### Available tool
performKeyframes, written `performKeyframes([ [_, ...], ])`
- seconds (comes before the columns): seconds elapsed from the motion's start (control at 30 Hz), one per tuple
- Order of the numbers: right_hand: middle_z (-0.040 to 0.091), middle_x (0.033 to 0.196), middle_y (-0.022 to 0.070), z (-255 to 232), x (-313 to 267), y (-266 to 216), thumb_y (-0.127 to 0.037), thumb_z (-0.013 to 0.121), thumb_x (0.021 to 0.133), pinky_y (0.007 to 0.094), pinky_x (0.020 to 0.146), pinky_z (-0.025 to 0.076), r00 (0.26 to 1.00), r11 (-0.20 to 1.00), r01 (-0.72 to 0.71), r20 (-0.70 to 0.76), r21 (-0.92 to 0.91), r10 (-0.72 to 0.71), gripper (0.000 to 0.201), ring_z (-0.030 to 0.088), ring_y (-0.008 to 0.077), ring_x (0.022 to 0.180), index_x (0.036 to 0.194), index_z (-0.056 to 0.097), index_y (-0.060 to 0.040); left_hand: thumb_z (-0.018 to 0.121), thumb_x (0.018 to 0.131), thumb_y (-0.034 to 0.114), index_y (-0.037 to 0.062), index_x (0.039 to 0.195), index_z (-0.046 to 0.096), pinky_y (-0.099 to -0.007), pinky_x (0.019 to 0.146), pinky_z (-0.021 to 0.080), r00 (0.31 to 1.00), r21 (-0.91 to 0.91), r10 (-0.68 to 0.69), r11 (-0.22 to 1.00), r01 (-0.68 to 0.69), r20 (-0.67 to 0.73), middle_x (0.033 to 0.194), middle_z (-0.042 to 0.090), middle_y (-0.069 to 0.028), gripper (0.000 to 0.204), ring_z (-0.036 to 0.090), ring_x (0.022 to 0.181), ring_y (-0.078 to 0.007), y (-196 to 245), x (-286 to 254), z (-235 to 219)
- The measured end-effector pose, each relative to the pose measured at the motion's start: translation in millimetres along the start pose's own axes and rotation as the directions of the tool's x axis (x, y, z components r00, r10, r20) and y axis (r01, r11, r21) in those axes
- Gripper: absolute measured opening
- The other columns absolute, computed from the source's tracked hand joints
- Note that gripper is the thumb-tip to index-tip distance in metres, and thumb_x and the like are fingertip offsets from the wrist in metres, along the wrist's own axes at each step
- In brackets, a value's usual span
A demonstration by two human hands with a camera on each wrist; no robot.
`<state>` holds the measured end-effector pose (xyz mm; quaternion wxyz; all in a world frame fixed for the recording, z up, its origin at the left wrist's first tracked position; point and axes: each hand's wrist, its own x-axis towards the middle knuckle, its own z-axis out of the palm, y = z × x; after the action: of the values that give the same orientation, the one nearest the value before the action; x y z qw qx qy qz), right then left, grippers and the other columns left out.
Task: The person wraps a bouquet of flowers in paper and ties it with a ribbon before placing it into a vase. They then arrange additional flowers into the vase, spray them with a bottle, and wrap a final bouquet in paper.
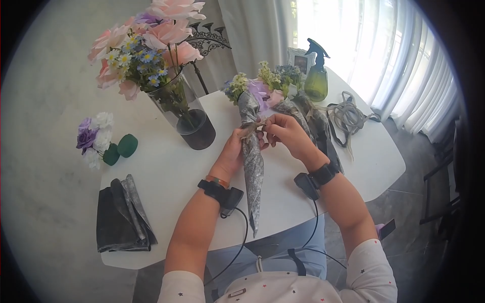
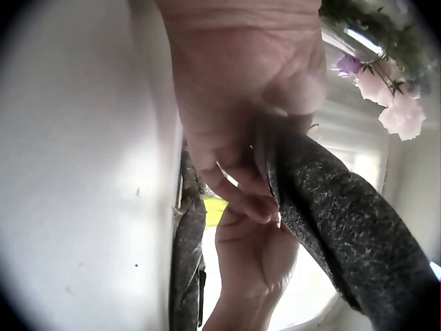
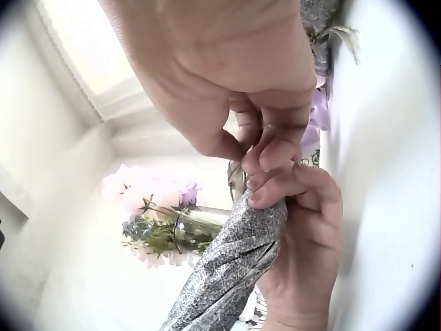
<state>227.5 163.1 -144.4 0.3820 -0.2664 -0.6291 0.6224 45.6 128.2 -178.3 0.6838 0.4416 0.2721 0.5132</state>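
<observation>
A small bouquet wrapped in a grey patterned paper cone (image 1: pixel 253 177) points its narrow end toward the person, with purple and pale green flowers (image 1: pixel 258 91) around its top. My left hand (image 1: pixel 233 151) grips the cone around its upper part. A thin greyish ribbon (image 1: pixel 250 129) crosses the wrap there, and my right hand (image 1: pixel 289 134) pinches it beside the cone. Seen from the right wrist, the fingertips of both hands meet at the ribbon (image 3: pixel 236 178) over the crinkled wrap (image 3: pixel 231 265). The ribbon's far side is hidden behind the fingers.
More wrapped bouquets (image 1: pixel 319 126) lie just right of the hands. Behind them stand a green spray bottle (image 1: pixel 317 83) and coiled ribbon (image 1: pixel 348 117). At left are a tall glass vase (image 1: pixel 194 121) of flowers, loose purple-white flowers (image 1: pixel 93 137) and folded dark wrapping paper (image 1: pixel 124 217) near the table's edge.
</observation>
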Motion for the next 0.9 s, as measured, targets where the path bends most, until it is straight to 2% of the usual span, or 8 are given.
performKeyframes([
  [0.1, 0.056, 0.071, 0.0035, 6.6, -1.6, -4.6, -0.008, 0.053, 0.089, 0.0234, 0.049, 0.042, 0.998, 0.959, -0.021, -0.05, 0.282, 0.036, 0.006, 0.055, 0.0092, 0.058, 0.089, 0.054, -0.0022, 0.038, 0.09, 0.036, 0.0032, 0.113, 0.053, -0.0399, 0.09, 0.049, 0.999, -0.212, -0.012, 0.977, 0.004, -0.039, 0.09, 0.06, -0.007, 0.043, 0.06, 0.083, -0.0196, 2.5, -3.6, 11.9],
  [0.17, 0.055, 0.071, 0.0041, 7.1, -1.4, -5.4, -0.008, 0.052, 0.09, 0.0243, 0.045, 0.04, 0.998, 0.891, -0.026, -0.043, 0.453, 0.051, 0.005, 0.052, 0.0089, 0.052, 0.092, 0.049, -0.004, 0.033, 0.091, 0.043, 0.0031, 0.113, 0.054, -0.0413, 0.091, 0.047, 0.992, -0.291, -0.02, 0.955, 0.056, 0.126, 0.086, 0.06, -0.0062, 0.05, 0.059, 0.079, -0.0196, 6.3, -4.7, 12.9],
  [0.27, 0.054, 0.068, 0.0036, -0.2, -3.0, -6.9, -0.01, 0.051, 0.092, 0.0242, 0.042, 0.037, 0.996, 0.941, -0.039, 0.085, 0.335, 0.011, 0.006, 0.048, 0.0077, 0.046, 0.093, 0.046, -0.0056, 0.029, 0.094, 0.05, 0.0045, 0.113, 0.054, -0.0417, 0.089, 0.047, 0.993, -0.308, -0.081, 0.946, 0.105, 0.088, 0.085, 0.059, -0.0061, 0.055, 0.058, 0.077, -0.0192, 13.4, -12.6, 22.4],
  [0.5, 0.05, 0.06, 0.0003, 6.6, -12.5, -25.4, -0.012, 0.048, 0.093, 0.0226, 0.037, 0.03, 0.999, 0.994, -0.023, 0.024, 0.106, 0.02, 0.008, 0.043, 0.0065, 0.043, 0.097, 0.046, -0.0048, 0.034, 0.094, 0.059, 0.0061, 0.115, 0.052, -0.0395, 0.085, 0.048, 0.99, -0.077, -0.102, 0.991, 0.11, 0.097, 0.087, 0.058, -0.006, 0.06, 0.058, 0.081, -0.0178, 12.7, -4.6, 26.1],
  [0.6, 0.043, 0.056, -0.0031, 5.9, -16.2, -37.7, -0.017, 0.047, 0.096, 0.0218, 0.036, 0.027, 0.999, 0.992, -0.012, -0.034, 0.126, 0.017, 0.011, 0.038, 0.0056, 0.041, 0.099, 0.047, -0.0055, 0.041, 0.095, 0.051, 0.0039, 0.119, 0.051, -0.0394, 0.087, 0.048, 0.998, -0.023, -0.058, 0.998, 0.057, -0.034, 0.094, 0.06, -0.0083, 0.054, 0.06, 0.089, -0.019, 22.7, -8.8, 46.9],
  [0.7, 0.029, 0.054, -0.0065, 3.5, -15.8, -40.2, -0.023, 0.042, 0.1, 0.0224, 0.035, 0.025, 0.996, 0.953, 0.03, -0.09, 0.302, -0.002, 0.018, 0.027, 0.0048, 0.039, 0.094, 0.05, -0.0082, 0.051, 0.092, 0.043, -0.003, 0.121, 0.047, -0.0371, 0.088, 0.047, 0.995, 0.234, 0.031, 0.971, -0.053, 0.095, 0.107, 0.061, -0.0115, 0.054, 0.06, 0.099, -0.0209, 31.3, -13.2, 62.5],
  [0.83, 0.03, 0.054, -0.0067, 6.1, -20.8, -44.2, -0.023, 0.041, 0.101, 0.0225, 0.035, 0.024, 0.995, 0.924, 0.061, -0.093, 0.377, -0.028, 0.018, 0.026, 0.005, 0.038, 0.096, 0.051, -0.0087, 0.056, 0.091, 0.032, -0.0006, 0.123, 0.047, -0.0332, 0.089, 0.046, 0.989, 0.299, 0.065, 0.949, -0.103, 0.133, 0.108, 0.057, -0.0079, 0.046, 0.057, 0.1, -0.018, 46.3, -25.3, 78.0],
  [0.9, 0.035, 0.059, -0.0072, 6.8, -24.8, -46.4, -0.024, 0.04, 0.101, 0.0207, 0.04, 0.027, 0.995, 0.95, 0.005, 0.093, 0.311, -0.035, 0.021, 0.03, 0.0038, 0.043, 0.101, 0.054, -0.008, 0.061, 0.087, 0.023, -0.0006, 0.123, 0.046, -0.0318, 0.089, 0.045, 0.983, 0.173, 0.166, 0.969, -0.177, 0.077, 0.11, 0.056, -0.0069, 0.046, 0.057, 0.1, -0.0168, 60.9, -35.8, 90.5],
])
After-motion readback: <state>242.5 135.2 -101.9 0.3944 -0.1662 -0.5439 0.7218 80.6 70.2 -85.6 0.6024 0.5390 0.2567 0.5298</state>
